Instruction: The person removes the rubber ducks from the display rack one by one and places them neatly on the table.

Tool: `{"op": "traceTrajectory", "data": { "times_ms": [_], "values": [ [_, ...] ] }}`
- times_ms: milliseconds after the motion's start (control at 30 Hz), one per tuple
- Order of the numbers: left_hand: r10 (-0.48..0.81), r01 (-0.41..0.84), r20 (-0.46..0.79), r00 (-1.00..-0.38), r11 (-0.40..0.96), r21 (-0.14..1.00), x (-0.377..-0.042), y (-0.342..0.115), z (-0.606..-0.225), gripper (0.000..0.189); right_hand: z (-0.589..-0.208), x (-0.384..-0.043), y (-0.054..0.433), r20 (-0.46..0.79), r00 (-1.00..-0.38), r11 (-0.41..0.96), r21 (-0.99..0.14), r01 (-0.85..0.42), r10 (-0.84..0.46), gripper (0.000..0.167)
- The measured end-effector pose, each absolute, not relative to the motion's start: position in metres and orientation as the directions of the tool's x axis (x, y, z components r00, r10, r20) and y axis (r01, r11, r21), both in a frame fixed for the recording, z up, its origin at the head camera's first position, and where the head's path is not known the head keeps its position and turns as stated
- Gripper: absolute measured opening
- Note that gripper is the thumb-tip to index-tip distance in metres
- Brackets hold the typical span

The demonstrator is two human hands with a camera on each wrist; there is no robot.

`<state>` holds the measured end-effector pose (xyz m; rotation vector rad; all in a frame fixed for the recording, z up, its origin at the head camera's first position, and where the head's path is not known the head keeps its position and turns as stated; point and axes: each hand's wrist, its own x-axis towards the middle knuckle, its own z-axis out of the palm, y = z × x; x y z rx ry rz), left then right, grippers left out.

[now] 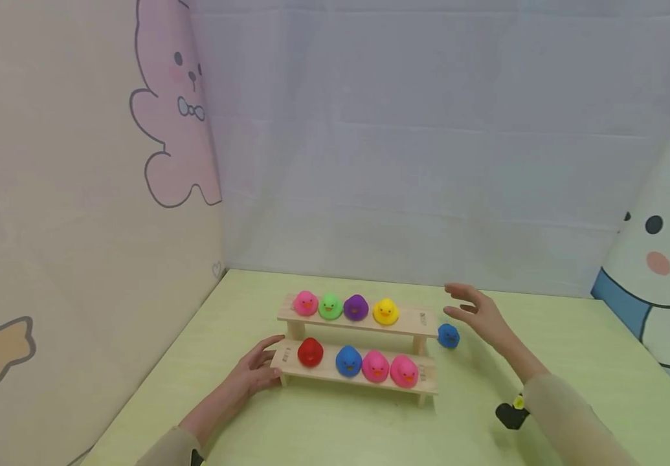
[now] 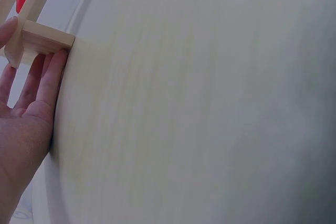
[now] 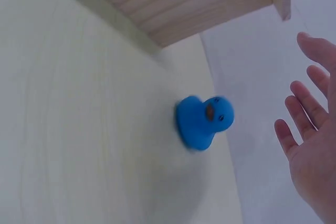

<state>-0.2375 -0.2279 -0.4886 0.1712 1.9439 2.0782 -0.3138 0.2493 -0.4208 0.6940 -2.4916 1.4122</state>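
Left hand (image 1: pixel 253 369) — thumb and fingers curled, gripping the lower left end of the wooden rack (image 1: pixel 327 364); a tug here might topple the row.
Upper tier (image 1: pixel 407 318): pink duck (image 1: pixel 305 303), green duck (image 1: pixel 330 307), purple duck (image 1: pixel 356 307), yellow duck (image 1: pixel 386 312).
Lower tier: red duck (image 1: pixel 310 353), blue duck (image 1: pixel 349 361), two pink ducks (image 1: pixel 375 367).
Loose blue duck (image 1: pixel 448 336): on table (image 1: pixel 335 430), beside rack's right end.
Right hand (image 1: pixel 480 315) — fingers spread, nothing held; a careless sweep could knock that duck.

upper ducks (image 1: pixel 355 308) are pink, green, purple, yellow; lower ducks (image 1: pixel 349 361) red, blue, pink. a pink bear (image 1: pixel 174 162) patterns the wall (image 1: pixel 67 226).
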Motion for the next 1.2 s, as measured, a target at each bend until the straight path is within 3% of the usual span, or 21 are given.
{"op": "traceTrajectory", "data": {
  "times_ms": [200, 333, 633, 1200],
  "values": [
    [0.296, -0.131, -0.108, -0.949, -0.059, 0.99, -0.238, -0.227, -0.488, 0.067, -0.372, -0.294, 0.211, 0.442, -0.844, 0.375, -0.759, -0.532, -0.303, 0.048],
    [0.295, -0.139, -0.117, -0.948, -0.055, 0.989, -0.238, -0.228, -0.488, 0.068, -0.358, -0.287, 0.19, 0.472, -0.822, 0.329, -0.758, -0.563, -0.319, 0.045],
    [0.289, -0.148, -0.127, -0.949, -0.051, 0.988, -0.239, -0.228, -0.489, 0.068, -0.376, -0.298, 0.163, 0.545, -0.756, 0.205, -0.744, -0.635, -0.364, 0.042],
    [0.287, -0.137, -0.117, -0.951, -0.051, 0.989, -0.238, -0.228, -0.488, 0.067, -0.371, -0.269, 0.141, 0.428, -0.807, 0.202, -0.819, -0.536, -0.407, 0.039]
  ]
}}
